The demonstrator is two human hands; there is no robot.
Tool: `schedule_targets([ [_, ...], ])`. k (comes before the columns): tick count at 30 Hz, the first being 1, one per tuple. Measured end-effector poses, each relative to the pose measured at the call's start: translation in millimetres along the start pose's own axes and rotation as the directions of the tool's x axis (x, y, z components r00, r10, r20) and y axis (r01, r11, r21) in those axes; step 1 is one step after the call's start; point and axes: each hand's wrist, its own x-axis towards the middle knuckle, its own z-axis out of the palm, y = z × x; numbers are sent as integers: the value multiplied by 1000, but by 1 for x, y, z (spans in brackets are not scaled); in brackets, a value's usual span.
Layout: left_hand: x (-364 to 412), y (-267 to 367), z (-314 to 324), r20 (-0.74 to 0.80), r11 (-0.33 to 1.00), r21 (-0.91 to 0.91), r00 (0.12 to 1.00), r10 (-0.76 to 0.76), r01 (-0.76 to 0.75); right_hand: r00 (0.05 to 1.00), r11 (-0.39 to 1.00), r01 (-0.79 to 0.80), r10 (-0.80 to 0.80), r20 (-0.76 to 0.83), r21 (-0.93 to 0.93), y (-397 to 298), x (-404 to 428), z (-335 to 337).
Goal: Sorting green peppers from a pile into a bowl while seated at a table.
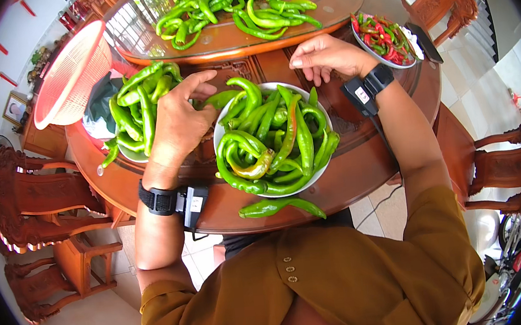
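A white bowl (217, 128) heaped with long green peppers (305, 144) stands before me, a few peppers tinged red. My left hand (185, 111) is between this bowl and a second bowl of green peppers (147, 119) on the left; its fingers are curled beside a green pepper, and whether they touch it cannot be told. Beyond the bowl's right side, my right hand (325, 58) hovers with bent fingers and nothing visible in it. One loose green pepper (280, 206) lies at the near table edge.
A glass turntable (145, 37) holds a pile of green peppers. At the right are a bowl of red and green peppers (383, 40) and a black phone (424, 43). A pink plastic basket (75, 81) leans at the left. Carved wooden chairs (52, 194) flank the round table (365, 171).
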Motion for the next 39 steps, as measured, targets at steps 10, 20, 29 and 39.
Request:
schedule_targets([
  [10,16,-15,0,-460,921,-334,887,26,-200,963,977,189,-165,-213,97,-20,-8,7],
  [20,5,10,0,-395,751,-634,912,-111,-183,914,891,405,-396,-84,205,-43,-20,43],
  [29,4,12,6,-280,804,-590,954,-111,-80,890,882,455,-454,-32,122,-46,-19,53],
  [39,3,9,7,-169,810,-584,984,-55,-55,859,805,496,-510,-47,324,-51,-24,58],
])
